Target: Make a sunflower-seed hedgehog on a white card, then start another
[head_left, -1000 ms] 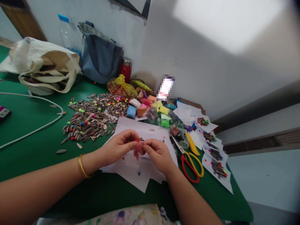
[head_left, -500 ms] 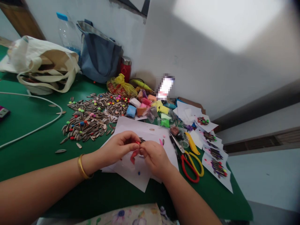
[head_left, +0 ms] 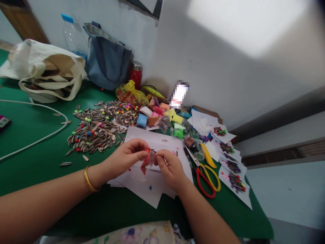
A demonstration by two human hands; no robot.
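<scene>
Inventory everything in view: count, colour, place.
red piece: one, red, centre
paper sheets: several, white, centre
seeds: many, grey, left of paper
packets: many, mixed, beyond paper
scissors: one, red-yellow, right
cutter: one, yellow, beside scissors
decorated sheets: several, white, far right
tote: one, blue, back left
cloth bag: one, cream, far left
mesh bag: one, yellow, behind seeds
flask: one, red, beside tote
bottle: one, clear, left of tote
cable: one, white, left
blurred screen: one, white, by wall
table: one, green, underneath
left hand: one, bare, centre
right hand: one, bare, centre
</scene>
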